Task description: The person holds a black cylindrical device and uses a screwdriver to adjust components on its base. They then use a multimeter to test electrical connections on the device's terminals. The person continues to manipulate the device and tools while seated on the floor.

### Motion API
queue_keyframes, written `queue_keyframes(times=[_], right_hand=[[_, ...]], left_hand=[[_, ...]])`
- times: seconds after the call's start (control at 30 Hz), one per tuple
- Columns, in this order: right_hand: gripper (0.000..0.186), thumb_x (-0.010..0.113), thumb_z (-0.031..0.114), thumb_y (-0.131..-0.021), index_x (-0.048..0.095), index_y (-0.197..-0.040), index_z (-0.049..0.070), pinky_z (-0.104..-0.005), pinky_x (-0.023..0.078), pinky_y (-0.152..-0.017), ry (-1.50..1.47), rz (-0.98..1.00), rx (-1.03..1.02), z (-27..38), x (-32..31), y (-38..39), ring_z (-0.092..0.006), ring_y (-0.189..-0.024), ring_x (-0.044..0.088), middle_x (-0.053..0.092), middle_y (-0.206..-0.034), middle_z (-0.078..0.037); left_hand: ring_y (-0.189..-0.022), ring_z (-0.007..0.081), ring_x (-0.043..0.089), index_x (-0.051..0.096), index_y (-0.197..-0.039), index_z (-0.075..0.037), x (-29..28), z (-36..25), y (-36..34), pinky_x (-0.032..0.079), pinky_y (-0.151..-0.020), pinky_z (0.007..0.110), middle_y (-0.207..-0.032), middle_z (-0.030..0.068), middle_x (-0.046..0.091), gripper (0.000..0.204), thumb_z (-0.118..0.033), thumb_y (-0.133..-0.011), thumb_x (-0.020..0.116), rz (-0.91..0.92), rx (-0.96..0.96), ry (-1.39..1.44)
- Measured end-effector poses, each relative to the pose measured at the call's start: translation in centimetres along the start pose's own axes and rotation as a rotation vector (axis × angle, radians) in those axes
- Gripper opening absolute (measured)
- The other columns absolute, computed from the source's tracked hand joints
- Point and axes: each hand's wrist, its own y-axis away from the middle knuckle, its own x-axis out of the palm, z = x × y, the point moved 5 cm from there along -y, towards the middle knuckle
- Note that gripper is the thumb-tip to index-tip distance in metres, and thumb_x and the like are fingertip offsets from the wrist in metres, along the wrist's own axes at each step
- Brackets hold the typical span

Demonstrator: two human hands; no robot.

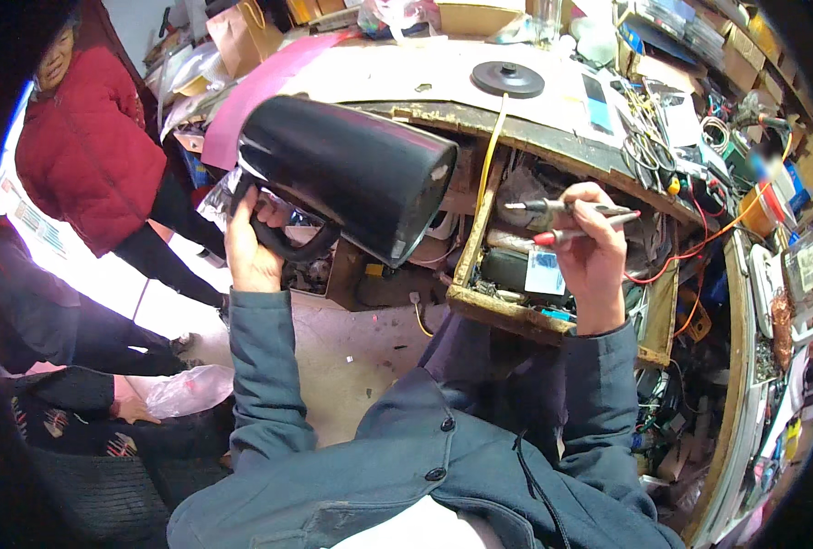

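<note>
Two pen-like tools (560,235) lie pinched in my right hand (597,249); my left hand (252,242) grips the kettle handle (319,245), likely for steadiness.

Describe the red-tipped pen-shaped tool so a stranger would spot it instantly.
Find the open wooden drawer under the cluttered workbench. Over it is the person's right hand. In its grip, the red-tipped pen-shaped tool sits below the dark tool, whose tip is pale, not red.
</note>
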Motion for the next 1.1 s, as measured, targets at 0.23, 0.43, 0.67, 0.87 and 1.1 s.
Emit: queue_keyframes(times=[0.23, 0.43, 0.67, 0.87, 1.1], right_hand=[[0.024, 0.077, 0.014, -0.097, 0.072, -0.115, -0.001, -0.0292, 0.060, -0.065, 0.156, -0.035, -0.014, -3.2, 2.8, -0.8, -0.0179, -0.077, 0.074, 0.078, -0.099, -0.014], [0.015, 0.069, 0.016, -0.104, 0.067, -0.109, 0.002, -0.0283, 0.059, -0.055, 0.163, -0.194, -0.052, -6.2, 3.2, -1.6, -0.0174, -0.068, 0.072, 0.076, -0.090, -0.015], [0.015, 0.072, 0.017, -0.103, 0.066, -0.109, 0.004, -0.0293, 0.061, -0.053, 0.080, -0.221, 0.031, -8.1, 3.2, -1.8, -0.0200, -0.064, 0.075, 0.076, -0.090, -0.013], [0.020, 0.079, 0.019, -0.098, 0.069, -0.105, 0.003, -0.0320, 0.063, -0.057, 0.075, -0.192, 0.055, -8.9, 3.0, -1.8, -0.0213, -0.065, 0.075, 0.075, -0.089, -0.011], [0.019, 0.078, 0.018, -0.099, 0.067, -0.104, 0.002, -0.0320, 0.063, -0.057, 0.011, -0.206, 0.052, -9.2, 3.1, -1.3, -0.0206, -0.066, 0.075, 0.073, -0.085, -0.010]], left_hand=[[-0.062, 0.0105, 0.053, 0.061, -0.107, -0.005, -3.7, 4.7, 2.0, 0.052, -0.054, 0.025, -0.075, 0.0018, 0.055, 0.006, -0.011, -0.108, 0.059, -0.236, -0.177, 0.040], [-0.064, 0.0104, 0.054, 0.058, -0.099, -0.006, -4.6, 6.4, 2.4, 0.051, -0.056, 0.025, -0.070, -0.0011, 0.050, 0.011, -0.013, -0.107, 0.062, -0.230, -0.255, 0.075], [-0.059, 0.0108, 0.052, 0.058, -0.096, -0.008, -3.7, 7.0, 3.1, 0.051, -0.055, 0.026, -0.070, -0.0017, 0.050, 0.013, -0.014, -0.107, 0.062, -0.257, -0.248, -0.022], [-0.059, 0.0115, 0.052, 0.056, -0.093, -0.009, -3.8, 7.6, 3.3, 0.050, -0.054, 0.025, -0.068, -0.0016, 0.050, 0.016, -0.015, -0.107, 0.062, -0.246, -0.279, 0.024], [-0.059, 0.0122, 0.053, 0.056, -0.087, -0.012, -3.7, 8.4, 3.2, 0.047, -0.057, 0.028, -0.069, -0.0021, 0.053, 0.021, -0.016, -0.106, 0.064, -0.242, -0.288, 0.009]])
